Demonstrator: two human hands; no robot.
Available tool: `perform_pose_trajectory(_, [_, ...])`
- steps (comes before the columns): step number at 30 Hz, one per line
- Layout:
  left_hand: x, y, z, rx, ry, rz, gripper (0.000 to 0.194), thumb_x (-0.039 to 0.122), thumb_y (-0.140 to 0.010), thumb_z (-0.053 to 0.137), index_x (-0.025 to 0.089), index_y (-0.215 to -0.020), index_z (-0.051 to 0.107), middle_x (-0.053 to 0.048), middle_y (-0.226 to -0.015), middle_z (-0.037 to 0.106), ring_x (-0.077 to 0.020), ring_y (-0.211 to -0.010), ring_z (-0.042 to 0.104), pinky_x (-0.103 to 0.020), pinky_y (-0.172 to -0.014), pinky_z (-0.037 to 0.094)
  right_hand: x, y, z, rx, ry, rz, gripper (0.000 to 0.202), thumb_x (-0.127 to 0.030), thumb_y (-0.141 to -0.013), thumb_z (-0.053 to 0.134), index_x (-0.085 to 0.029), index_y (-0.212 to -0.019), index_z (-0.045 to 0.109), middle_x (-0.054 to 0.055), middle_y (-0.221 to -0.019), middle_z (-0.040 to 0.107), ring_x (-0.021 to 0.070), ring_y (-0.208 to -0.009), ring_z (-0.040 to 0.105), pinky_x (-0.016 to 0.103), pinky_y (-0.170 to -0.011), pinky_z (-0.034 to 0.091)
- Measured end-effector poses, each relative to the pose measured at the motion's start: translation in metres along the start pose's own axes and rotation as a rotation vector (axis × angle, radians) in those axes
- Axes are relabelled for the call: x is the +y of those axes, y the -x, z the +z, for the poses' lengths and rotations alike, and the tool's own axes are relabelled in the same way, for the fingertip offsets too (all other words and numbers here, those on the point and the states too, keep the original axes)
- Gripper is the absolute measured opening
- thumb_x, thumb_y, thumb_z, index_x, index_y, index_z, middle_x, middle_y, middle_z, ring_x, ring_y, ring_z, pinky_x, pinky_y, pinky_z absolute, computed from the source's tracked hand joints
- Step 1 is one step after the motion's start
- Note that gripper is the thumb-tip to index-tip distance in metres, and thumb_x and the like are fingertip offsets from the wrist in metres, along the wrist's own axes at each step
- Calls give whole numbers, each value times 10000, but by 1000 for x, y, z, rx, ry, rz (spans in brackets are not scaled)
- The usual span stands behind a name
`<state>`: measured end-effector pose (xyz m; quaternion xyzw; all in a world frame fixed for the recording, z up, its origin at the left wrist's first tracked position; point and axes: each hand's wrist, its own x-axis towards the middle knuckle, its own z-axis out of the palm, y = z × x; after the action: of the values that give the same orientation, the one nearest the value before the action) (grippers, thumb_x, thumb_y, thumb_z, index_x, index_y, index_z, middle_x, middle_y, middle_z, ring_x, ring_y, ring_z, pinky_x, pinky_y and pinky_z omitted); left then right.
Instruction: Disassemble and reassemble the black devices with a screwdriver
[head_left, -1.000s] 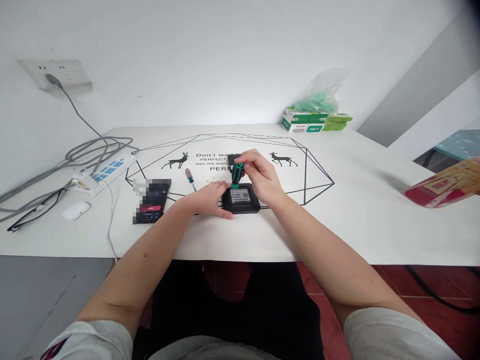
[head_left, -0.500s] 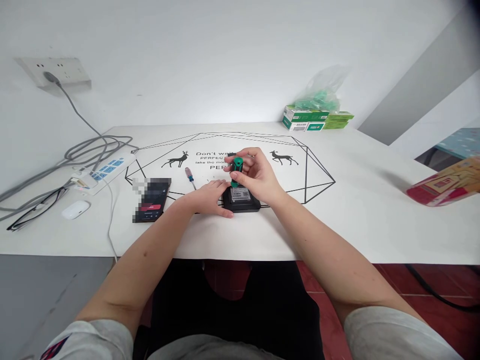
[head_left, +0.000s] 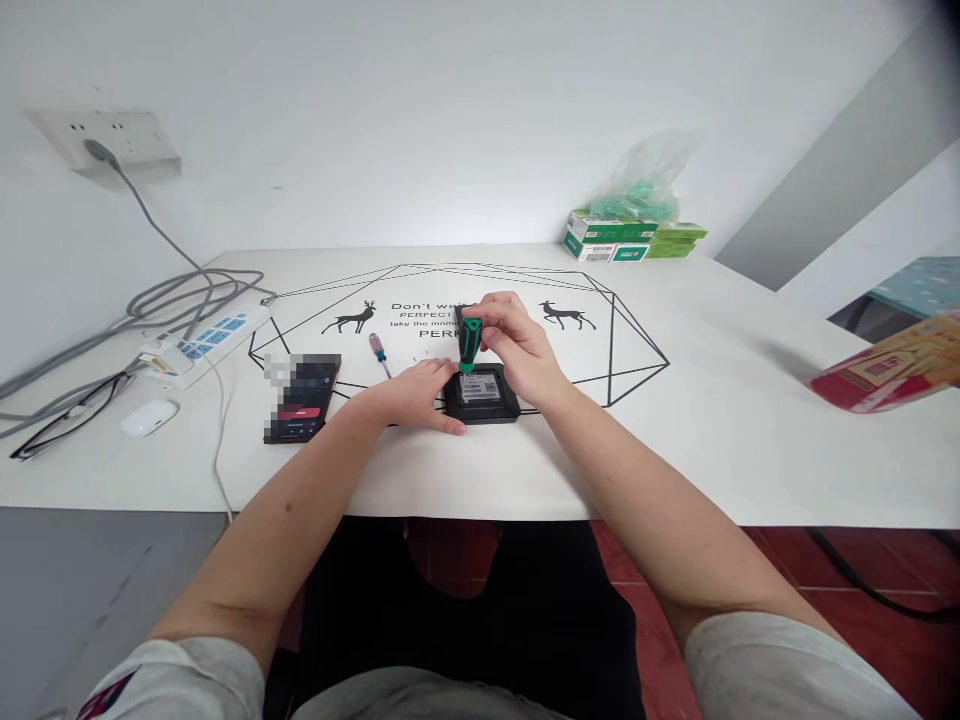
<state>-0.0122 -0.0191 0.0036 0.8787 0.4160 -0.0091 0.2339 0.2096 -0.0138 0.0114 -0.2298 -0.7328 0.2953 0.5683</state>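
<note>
A black rectangular device (head_left: 501,407) with a white printed label lies flat near the table's front edge. My left hand (head_left: 424,395) rests on its left side, the thumb stretched out along the front and the fingers toward the back. My right hand (head_left: 517,345) is closed around the upper part of a green and black screwdriver (head_left: 470,345), which stands nearly upright with its shaft pointing down at the label's left part. Whether the tip touches is too small to tell. A second screwdriver (head_left: 377,347) with a clear, red and blue handle lies left of the device.
To the left are a phone (head_left: 304,400), a white earbud case (head_left: 150,418), glasses (head_left: 71,415) and a power strip (head_left: 225,335) with grey cables. Green and white boxes (head_left: 611,240) stand by the wall under a plastic bag. A red package (head_left: 877,375) is at the right.
My right fingers have shifted on the green screwdriver's handle, leaving more of it and of the label in sight. The handle's top has moved slightly left. My left hand stays in place.
</note>
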Motion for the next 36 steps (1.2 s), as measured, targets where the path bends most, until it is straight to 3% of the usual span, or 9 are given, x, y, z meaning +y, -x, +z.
perform_pose_trajectory(4, [0, 0, 0, 7, 22, 9, 1152, 827, -795, 729, 193, -1682, 359, -217, -1723, 423, -474, -1603, 353, -609, -1279, 374, 2, 2, 2, 21, -29, -16, 286, -241, -1036, 534, -348, -1183, 754, 54, -1150, 579, 217, -981, 636, 426, -785, 620])
perform_pose_trajectory(8, [-1, -1, 0, 14, 20, 10, 1161, 832, -788, 731, 186, -1680, 362, -214, -1719, 426, -463, -1598, 362, -584, -1283, 374, 0, 1, 1, 14, -61, 21, 246, -257, -1012, 564, -336, -1175, 729, 42, -1192, 595, 205, -966, 636, 451, -874, 617])
perform_pose_trajectory(11, [-1, -1, 1, 11, 14, 10, 1175, 856, -782, 722, 183, -1678, 368, -216, -1712, 434, -474, -1587, 377, -580, -1278, 379, -2, 1, 3, 24, -57, 58, 181, -403, -1003, 656, -318, -1159, 690, 40, -1133, 616, 217, -1002, 632, 449, -925, 609])
perform_pose_trajectory(14, [0, 0, 0, 9, 27, 8, 1196, 848, -775, 730, 199, -1699, 336, -212, -1723, 426, -484, -1597, 363, -597, -1276, 373, -3, 1, 6, 34, -122, 104, 379, -518, -897, 827, -325, -1141, 610, 12, -1040, 597, 194, -913, 624, 391, -820, 614])
perform_pose_trajectory(17, [-1, 0, 0, 18, 42, 21, 1190, 837, -776, 734, 238, -1714, 311, -195, -1732, 427, -480, -1602, 361, -620, -1269, 374, -2, 2, 8, 27, -167, 151, 498, -514, -825, 906, -335, -1128, 554, 1, -1058, 609, 191, -911, 653, 389, -809, 629])
perform_pose_trajectory(23, [-2, -1, 1, 23, 23, 28, 1188, 882, -769, 710, 214, -1686, 361, -216, -1713, 445, -499, -1576, 389, -623, -1262, 383, -4, 2, 7, 17, -170, 123, 382, -424, -902, 802, -329, -1202, 587, 36, -1149, 707, 236, -1125, 722, 473, -1010, 631])
perform_pose_trajectory(29, [-2, -1, 1, 18, 9, 17, 1168, 863, -792, 718, 208, -1688, 355, -220, -1705, 441, -491, -1574, 390, -613, -1260, 392, -7, 1, 2, -30, -176, 136, 267, -343, -982, 637, -327, -1247, 662, 48, -1294, 733, 260, -1237, 692, 547, -1097, 591])
perform_pose_trajectory(36, [-4, -1, 2, 21, 24, 43, 1189, 844, -799, 727, 242, -1725, 284, -198, -1731, 422, -465, -1589, 378, -608, -1272, 372, -1, 2, 3, 6, -14, 63, 412, -510, -913, 816, -363, -1282, 704, 49, -1232, 644, 212, -985, 619, 400, -821, 618])
